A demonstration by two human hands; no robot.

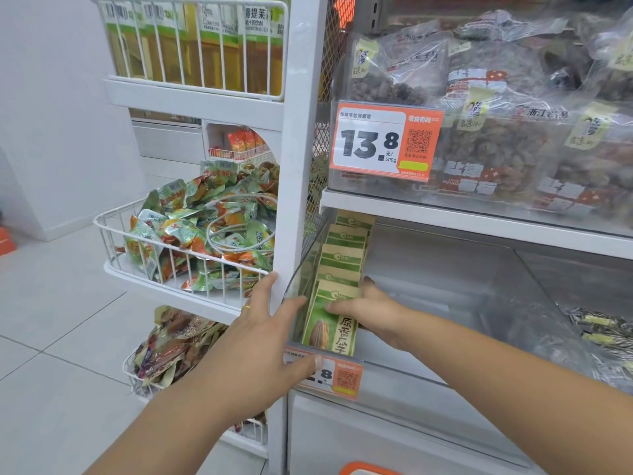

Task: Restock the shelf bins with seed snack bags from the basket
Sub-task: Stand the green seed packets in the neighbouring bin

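A row of green and tan seed snack bags [342, 255] stands upright along the left wall of a clear shelf bin [445, 378]. My right hand [373, 310] is inside the bin and grips the front bag [329, 330], fingers across its face and thumb behind it. My left hand [263, 341] rests with straight fingers against the bin's outer left corner, its thumb on the orange price tag [342, 377]. The basket is not in view.
The white shelf post [301, 132] stands just left of the bin. Left of it hang wire baskets of green and orange packets [191, 231] and brown packets [178, 341]. Above is a bin of clear bagged snacks [479, 132]. A neighbouring bin at right holds striped seeds [603, 334].
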